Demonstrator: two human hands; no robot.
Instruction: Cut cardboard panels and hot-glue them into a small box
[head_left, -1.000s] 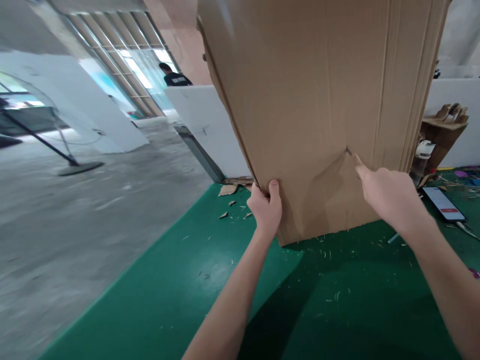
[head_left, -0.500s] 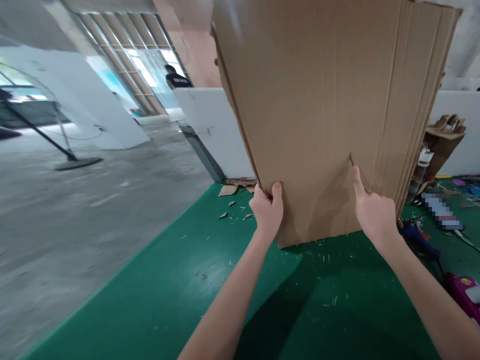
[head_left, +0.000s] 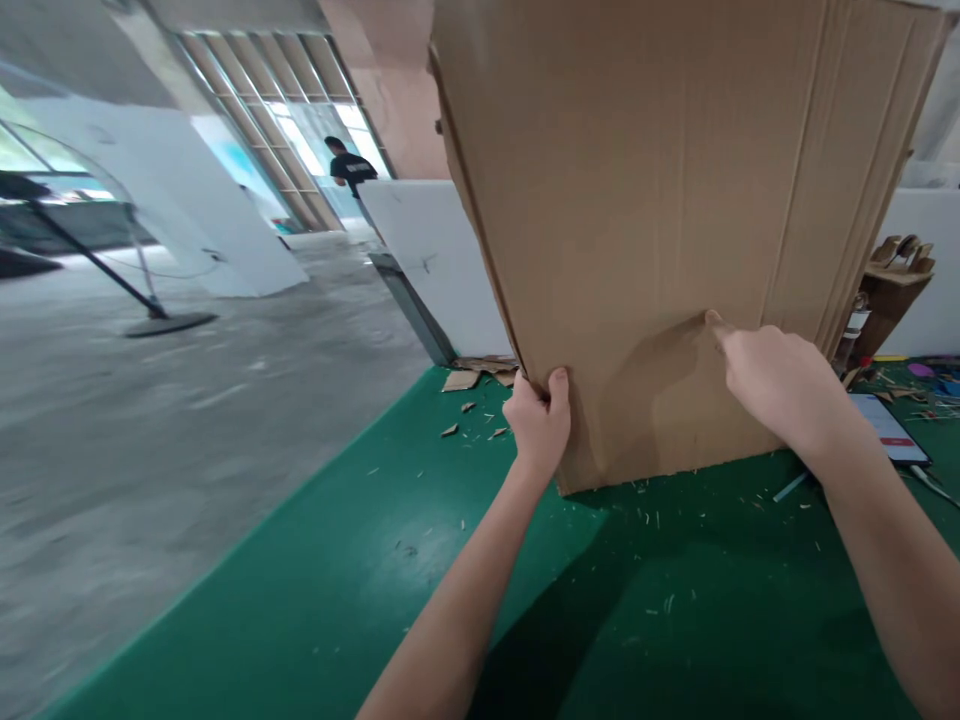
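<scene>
Presently, a large brown cardboard piece (head_left: 637,200) stands upright on the green table (head_left: 337,560), in front of the person, its lower edge at the tabletop. The left hand (head_left: 537,425) is closed on the cardboard's left edge, near the bottom corner, thumb flat against the front face. The right hand (head_left: 780,378) is at the lower part of the same face, index finger extended with its tip at the surface, remaining fingers curled beneath; whether they enclose anything cannot be determined from this angle.

Torn cardboard scraps (head_left: 461,380) lie left of the left hand, and fine pale shavings (head_left: 660,605) are scattered before the cardboard. Beside the right forearm, partly covered by it, lies a phone (head_left: 896,430) with a white cable (head_left: 934,487) attached. In the background, a person in a dark shirt (head_left: 352,168) is noted behind a white partition (head_left: 442,260).
</scene>
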